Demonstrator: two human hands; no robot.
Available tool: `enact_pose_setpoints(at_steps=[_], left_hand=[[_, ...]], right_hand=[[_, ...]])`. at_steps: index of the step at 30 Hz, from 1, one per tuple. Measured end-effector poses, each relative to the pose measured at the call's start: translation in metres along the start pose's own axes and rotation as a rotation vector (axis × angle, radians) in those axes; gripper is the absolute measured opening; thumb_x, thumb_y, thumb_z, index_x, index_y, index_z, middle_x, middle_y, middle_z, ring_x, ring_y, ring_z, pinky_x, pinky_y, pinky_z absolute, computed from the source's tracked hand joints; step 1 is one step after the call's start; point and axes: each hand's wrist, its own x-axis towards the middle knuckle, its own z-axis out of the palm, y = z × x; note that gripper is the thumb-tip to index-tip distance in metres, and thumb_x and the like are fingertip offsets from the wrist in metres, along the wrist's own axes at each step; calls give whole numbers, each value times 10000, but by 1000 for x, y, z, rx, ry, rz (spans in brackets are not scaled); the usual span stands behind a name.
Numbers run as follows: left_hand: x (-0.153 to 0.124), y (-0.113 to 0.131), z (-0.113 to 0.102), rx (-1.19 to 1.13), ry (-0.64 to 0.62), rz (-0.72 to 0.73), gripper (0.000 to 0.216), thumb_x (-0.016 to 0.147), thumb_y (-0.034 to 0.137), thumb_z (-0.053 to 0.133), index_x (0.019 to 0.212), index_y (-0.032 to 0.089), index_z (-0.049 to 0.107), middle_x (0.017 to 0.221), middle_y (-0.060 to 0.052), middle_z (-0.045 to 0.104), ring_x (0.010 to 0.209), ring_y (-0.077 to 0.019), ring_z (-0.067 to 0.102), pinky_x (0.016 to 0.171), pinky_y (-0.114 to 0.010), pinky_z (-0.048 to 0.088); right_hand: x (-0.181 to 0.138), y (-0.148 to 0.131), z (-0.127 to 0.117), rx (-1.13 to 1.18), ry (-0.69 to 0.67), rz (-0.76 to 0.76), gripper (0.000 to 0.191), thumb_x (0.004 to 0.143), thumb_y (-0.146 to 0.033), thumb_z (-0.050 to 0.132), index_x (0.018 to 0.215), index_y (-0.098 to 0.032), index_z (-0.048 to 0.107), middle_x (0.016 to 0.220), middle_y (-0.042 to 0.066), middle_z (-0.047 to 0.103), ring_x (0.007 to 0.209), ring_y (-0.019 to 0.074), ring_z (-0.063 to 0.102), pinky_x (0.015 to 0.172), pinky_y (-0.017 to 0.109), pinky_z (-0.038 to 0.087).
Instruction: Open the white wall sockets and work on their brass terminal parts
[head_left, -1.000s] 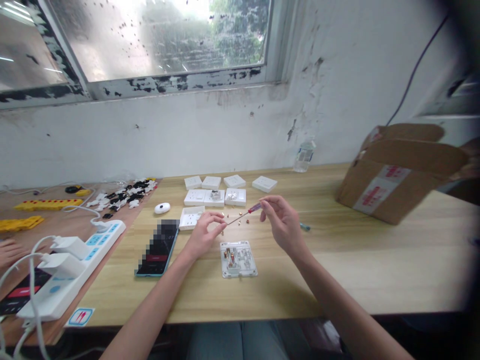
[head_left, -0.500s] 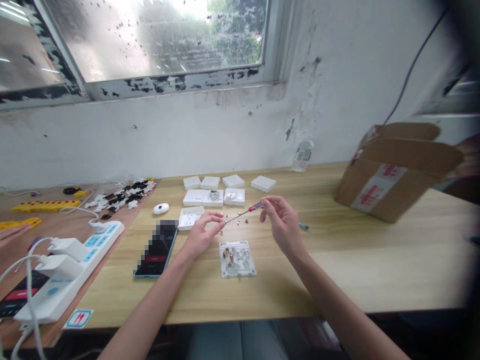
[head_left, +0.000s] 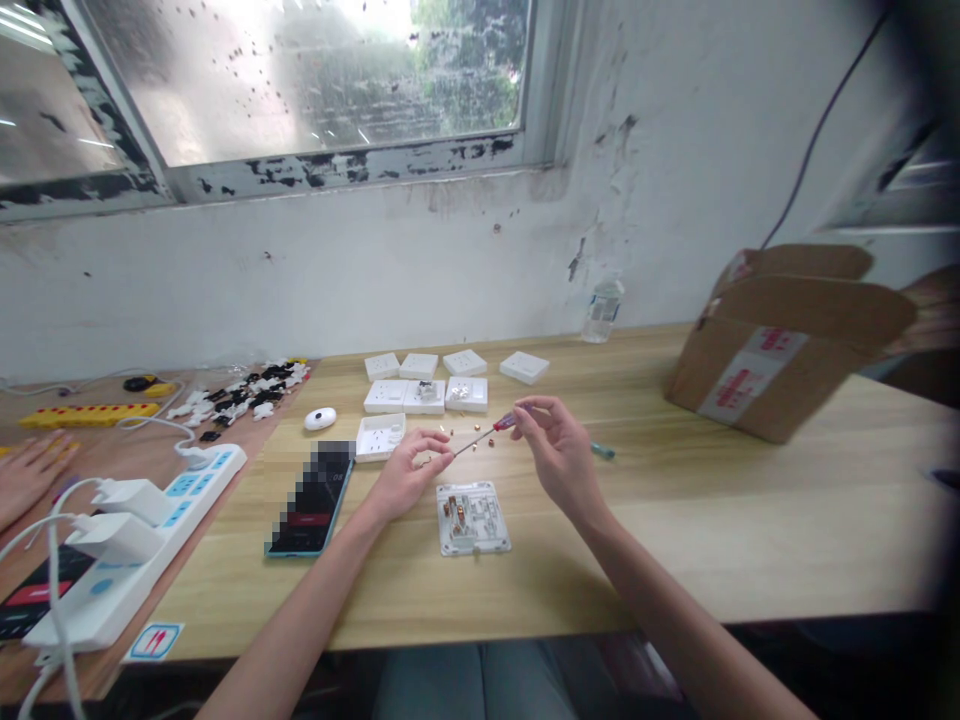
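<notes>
Seven small white boxes (head_left: 466, 394) stand in two rows at the back of the worktop (head_left: 570, 590), with an open white shell (head_left: 379, 435) in front, partly crowded by the left hand (head_left: 407, 472); a phone (head_left: 306, 515) lies left of that forearm, a cardboard box (head_left: 750, 345) stands well off to the right, and brass bits (head_left: 491, 443) are scattered just beyond the screwdriver (head_left: 502, 424). Compared with half a second ago, a co-worker's hand (head_left: 34, 478) at far left has come further into view, while the white plate (head_left: 474, 518) with metal contacts stays put on the worktop. The screwdriver is held above the worktop beyond that plate, its handle clamped in the fingers of the right hand (head_left: 559, 450); its long axis slants, tip leftward and a little toward the person, ending at the left thumb and forefinger, though I can't tell whether those close on anything
</notes>
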Motion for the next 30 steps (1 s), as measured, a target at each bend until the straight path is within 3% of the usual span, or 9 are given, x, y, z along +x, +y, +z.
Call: enact_pose_setpoints(at_steps=[8,13,19,24,30], left_hand=[[-2,4,3,90,-79,78,124,871,296,588,861,222,686,1060,-63,607,1075,-227,524,994,-427,367],[-4,2,-3,162,-190,141,171,845,342,622,973,243,676,1156,-74,568,1156,-240,481,1018,-430,354],[-7,4,-10,324,-384,190,357,678,463,761,958,257,684,1214,-81,539,1284,-304,353,1062,-481,267],[-8,5,-10,349,-400,174,353,651,487,770,907,256,693,1237,-81,532,1301,-310,332,1060,-484,257],[-8,5,-11,341,-418,141,359,655,501,762,909,254,701,1255,-88,521,1310,-304,318,1062,-488,257]], right_hand=[[-9,0,-3,-146,-59,5,168,879,-354,567,934,-199,536,766,42,681,680,180,624,584,296,459],[-17,-9,-5,-213,-144,-2,155,886,-338,561,946,-196,545,772,46,697,724,184,646,590,274,457],[-24,-21,-8,-360,-209,-27,160,869,-355,573,940,-212,570,787,49,698,780,204,646,399,213,348],[-23,-22,-7,-400,-236,-80,125,878,-331,567,904,-209,570,795,40,694,758,187,638,604,276,460],[-23,-24,-5,-364,-262,-74,120,878,-323,568,905,-206,559,781,36,690,741,182,635,719,327,466]])
